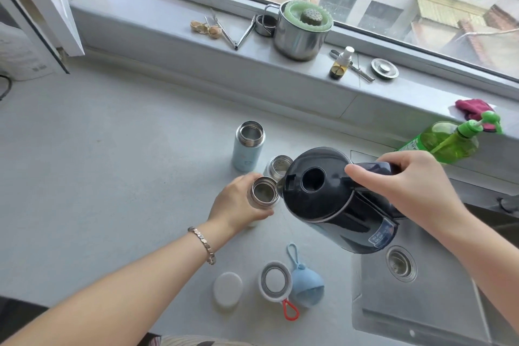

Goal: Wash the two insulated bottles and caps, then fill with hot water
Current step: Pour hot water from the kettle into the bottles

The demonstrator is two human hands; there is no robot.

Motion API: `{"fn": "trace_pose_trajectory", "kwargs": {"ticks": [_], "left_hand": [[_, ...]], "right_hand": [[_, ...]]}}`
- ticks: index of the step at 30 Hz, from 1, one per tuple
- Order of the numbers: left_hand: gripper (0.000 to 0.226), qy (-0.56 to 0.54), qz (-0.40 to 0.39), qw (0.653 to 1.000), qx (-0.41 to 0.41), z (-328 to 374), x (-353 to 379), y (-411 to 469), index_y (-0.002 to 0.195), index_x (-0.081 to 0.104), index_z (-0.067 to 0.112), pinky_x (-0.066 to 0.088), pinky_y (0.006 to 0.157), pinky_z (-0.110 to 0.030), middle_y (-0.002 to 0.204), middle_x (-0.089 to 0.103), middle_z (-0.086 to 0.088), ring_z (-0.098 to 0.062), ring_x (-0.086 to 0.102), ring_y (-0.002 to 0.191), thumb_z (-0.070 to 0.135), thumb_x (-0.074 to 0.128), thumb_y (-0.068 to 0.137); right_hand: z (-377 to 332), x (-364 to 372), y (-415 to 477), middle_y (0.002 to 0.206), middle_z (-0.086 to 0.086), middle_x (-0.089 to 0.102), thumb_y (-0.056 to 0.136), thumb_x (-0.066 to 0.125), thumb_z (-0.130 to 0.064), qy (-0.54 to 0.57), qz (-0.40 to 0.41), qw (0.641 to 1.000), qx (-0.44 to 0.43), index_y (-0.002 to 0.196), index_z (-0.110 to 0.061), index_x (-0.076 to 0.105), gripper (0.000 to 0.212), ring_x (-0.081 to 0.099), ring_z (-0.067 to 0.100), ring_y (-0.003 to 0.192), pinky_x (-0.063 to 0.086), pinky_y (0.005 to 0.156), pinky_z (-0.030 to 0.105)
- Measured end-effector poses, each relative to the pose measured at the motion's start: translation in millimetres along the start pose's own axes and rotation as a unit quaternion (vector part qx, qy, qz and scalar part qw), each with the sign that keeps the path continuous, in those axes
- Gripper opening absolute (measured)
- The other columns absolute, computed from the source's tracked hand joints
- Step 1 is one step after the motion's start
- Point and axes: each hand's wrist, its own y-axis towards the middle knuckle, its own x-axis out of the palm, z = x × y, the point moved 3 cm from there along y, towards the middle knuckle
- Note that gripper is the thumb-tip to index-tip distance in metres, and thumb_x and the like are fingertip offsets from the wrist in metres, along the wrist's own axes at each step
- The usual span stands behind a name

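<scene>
My left hand (238,202) grips a white insulated bottle (263,192) standing open on the counter. My right hand (404,180) holds the handle of a dark electric kettle (334,199), tilted with its spout right at the bottle's mouth. A light blue bottle (248,146) stands open farther back. Beside the kettle stands a small steel cup-like piece (278,167), partly hidden. Nearer to me lie a white cap (227,289), a white cap with a steel ring and red loop (276,285) and a blue cap with a loop (307,286).
A steel sink (421,298) with a drain lies at the right. A green soap bottle (446,142) and pink cloth (471,109) sit at the back right. The sill holds a steel pot (300,31), tongs (238,34), a small spray bottle (341,63) and a sink plug (384,69).
</scene>
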Motion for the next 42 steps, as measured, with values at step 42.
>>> {"fn": "trace_pose_trajectory", "kwargs": {"ticks": [42], "left_hand": [[0.067,0.006,-0.013,1.000,-0.027,-3.8,-2.5,-7.1,0.119,0.052,0.036,0.045,0.089,-0.031,0.118,0.057,0.014,-0.011,0.052,0.111,0.034,0.083,0.061]], "right_hand": [[-33.6,1.7,9.9,0.039,-0.003,0.029,0.061,0.066,-0.053,-0.193,-0.052,0.979,-0.034,0.042,-0.013,0.034,0.054,0.033,0.018,0.045,0.028,0.048,0.029]]}}
